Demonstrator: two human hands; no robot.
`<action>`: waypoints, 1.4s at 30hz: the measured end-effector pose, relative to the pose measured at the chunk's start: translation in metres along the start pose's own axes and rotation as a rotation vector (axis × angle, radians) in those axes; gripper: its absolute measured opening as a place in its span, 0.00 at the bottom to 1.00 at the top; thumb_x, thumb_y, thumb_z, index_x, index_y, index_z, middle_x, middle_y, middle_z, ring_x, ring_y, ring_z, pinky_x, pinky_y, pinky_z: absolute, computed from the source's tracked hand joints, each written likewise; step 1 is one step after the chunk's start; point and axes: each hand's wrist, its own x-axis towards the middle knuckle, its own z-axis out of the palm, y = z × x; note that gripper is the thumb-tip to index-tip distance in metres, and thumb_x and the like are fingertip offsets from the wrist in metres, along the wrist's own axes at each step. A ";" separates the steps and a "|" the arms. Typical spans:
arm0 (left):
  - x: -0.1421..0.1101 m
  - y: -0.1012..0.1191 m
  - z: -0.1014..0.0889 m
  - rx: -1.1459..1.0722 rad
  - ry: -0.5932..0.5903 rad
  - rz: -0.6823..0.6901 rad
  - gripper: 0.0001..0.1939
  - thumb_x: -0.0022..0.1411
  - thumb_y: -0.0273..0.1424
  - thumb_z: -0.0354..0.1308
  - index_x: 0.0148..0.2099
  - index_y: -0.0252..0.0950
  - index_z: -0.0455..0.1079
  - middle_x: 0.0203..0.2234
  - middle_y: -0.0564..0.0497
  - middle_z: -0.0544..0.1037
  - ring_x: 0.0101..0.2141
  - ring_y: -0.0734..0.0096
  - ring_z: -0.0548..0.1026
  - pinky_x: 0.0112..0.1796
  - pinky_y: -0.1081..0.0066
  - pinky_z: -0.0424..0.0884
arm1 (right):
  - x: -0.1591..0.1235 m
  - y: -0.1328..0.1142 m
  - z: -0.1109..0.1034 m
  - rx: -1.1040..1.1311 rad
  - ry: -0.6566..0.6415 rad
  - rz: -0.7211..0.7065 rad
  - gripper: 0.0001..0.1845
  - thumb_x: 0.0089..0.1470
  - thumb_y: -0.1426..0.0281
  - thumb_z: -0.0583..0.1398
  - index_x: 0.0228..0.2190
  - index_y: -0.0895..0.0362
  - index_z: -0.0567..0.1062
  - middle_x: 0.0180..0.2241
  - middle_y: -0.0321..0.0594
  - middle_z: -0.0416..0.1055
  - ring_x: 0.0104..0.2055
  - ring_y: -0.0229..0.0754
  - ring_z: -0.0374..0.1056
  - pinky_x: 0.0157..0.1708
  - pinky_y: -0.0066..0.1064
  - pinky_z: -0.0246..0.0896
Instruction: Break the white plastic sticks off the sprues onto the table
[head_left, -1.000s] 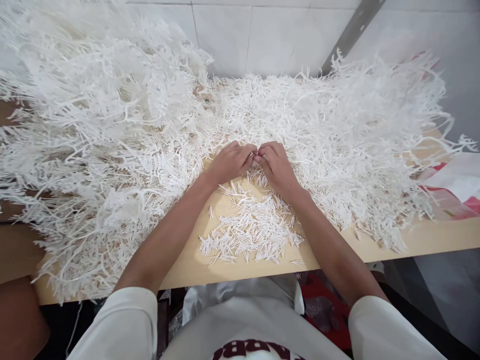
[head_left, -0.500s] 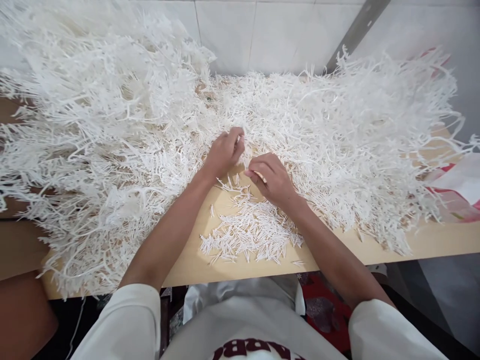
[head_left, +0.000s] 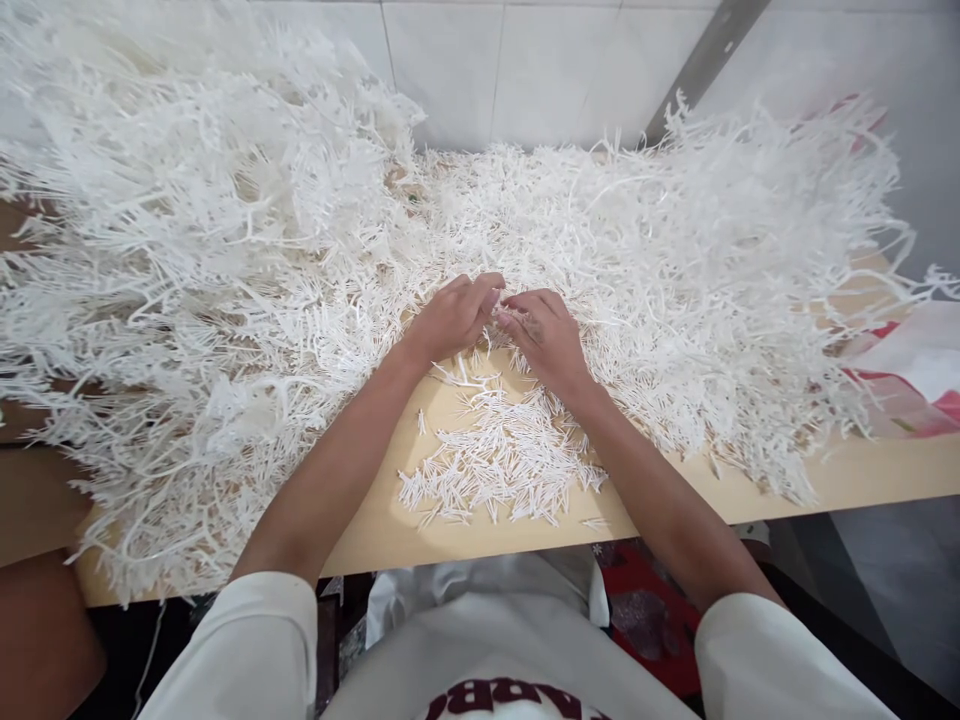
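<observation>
Left grip [head_left: 459, 318]: palm down, bent at the knuckles, fingertips turned inward toward the right grip. Right grip [head_left: 551, 338]: just beside, fingers curled, fingertips facing those of the left grip across a narrow gap. Between the two sets of fingertips: fine white bits, partly hidden (cannot tell whether pinched by either grip or merely lying behind). Below both grips, toward the near edge: pile of short white sticks [head_left: 517, 455], spread loosely on a pale wooden counter [head_left: 367, 530]. At the upper edge of the pile, just below the left grip: forked white piece [head_left: 466, 376], lying flat. To the left of the left grip: large heap of white branching strands [head_left: 247, 250], tall and tangled, reaching the near edge of the counter. To the right of the right grip: second heap [head_left: 712, 270], likewise tangled. Beyond both grips, bridging the two: flatter white layer [head_left: 517, 200]. Farther beyond: pale tiled wall [head_left: 457, 70], with a slanting grey bar [head_left: 701, 65] above and to the right of the right grip. Well to the right of the right grip, past the second heap: red-and-white plastic bag [head_left: 915, 370]. Below both grips, past the near edge: light shirt [head_left: 517, 640] with dark red lettering.
</observation>
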 end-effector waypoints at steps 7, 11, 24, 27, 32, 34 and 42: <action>0.002 0.003 -0.008 -0.070 0.047 -0.132 0.26 0.73 0.46 0.33 0.53 0.38 0.67 0.42 0.46 0.78 0.40 0.67 0.76 0.45 0.65 0.69 | 0.002 -0.001 -0.004 0.150 0.094 0.150 0.14 0.63 0.57 0.54 0.35 0.52 0.73 0.34 0.36 0.75 0.36 0.38 0.70 0.37 0.33 0.65; 0.004 0.007 -0.009 -0.122 0.026 -0.126 0.25 0.71 0.48 0.38 0.48 0.38 0.70 0.39 0.47 0.80 0.39 0.68 0.76 0.46 0.65 0.69 | 0.001 0.001 -0.003 0.291 0.115 0.240 0.13 0.63 0.57 0.54 0.36 0.52 0.70 0.31 0.34 0.74 0.31 0.35 0.69 0.34 0.32 0.64; 0.010 0.016 -0.002 -0.406 -0.020 -0.198 0.23 0.65 0.53 0.48 0.38 0.38 0.68 0.27 0.53 0.75 0.27 0.76 0.70 0.32 0.73 0.68 | 0.005 0.001 -0.005 0.221 0.068 0.165 0.17 0.61 0.54 0.56 0.45 0.49 0.73 0.48 0.40 0.75 0.48 0.42 0.72 0.45 0.39 0.69; 0.009 0.016 -0.002 -0.384 -0.034 -0.185 0.22 0.67 0.52 0.46 0.38 0.39 0.67 0.26 0.53 0.74 0.26 0.75 0.69 0.30 0.72 0.66 | 0.006 0.004 -0.006 0.180 -0.013 0.143 0.17 0.61 0.53 0.56 0.38 0.51 0.76 0.40 0.39 0.77 0.43 0.40 0.72 0.44 0.37 0.68; 0.008 0.017 -0.002 -0.381 -0.062 -0.204 0.21 0.68 0.51 0.44 0.36 0.39 0.65 0.23 0.54 0.71 0.25 0.74 0.68 0.29 0.71 0.65 | 0.006 0.013 -0.006 0.120 -0.077 0.097 0.18 0.61 0.52 0.55 0.37 0.51 0.77 0.36 0.37 0.76 0.38 0.39 0.71 0.40 0.34 0.66; 0.008 0.017 -0.001 -0.381 -0.060 -0.208 0.21 0.69 0.50 0.45 0.36 0.39 0.66 0.23 0.54 0.71 0.25 0.75 0.67 0.29 0.71 0.65 | 0.006 0.015 -0.006 0.073 -0.098 0.059 0.15 0.62 0.55 0.55 0.38 0.51 0.76 0.36 0.37 0.75 0.38 0.39 0.70 0.40 0.34 0.65; 0.007 0.017 0.005 -0.295 -0.054 -0.221 0.12 0.68 0.40 0.49 0.38 0.39 0.66 0.20 0.57 0.67 0.22 0.76 0.64 0.27 0.72 0.61 | 0.005 0.004 -0.007 -0.147 -0.066 -0.140 0.11 0.61 0.67 0.53 0.27 0.52 0.70 0.29 0.38 0.68 0.34 0.41 0.64 0.37 0.37 0.64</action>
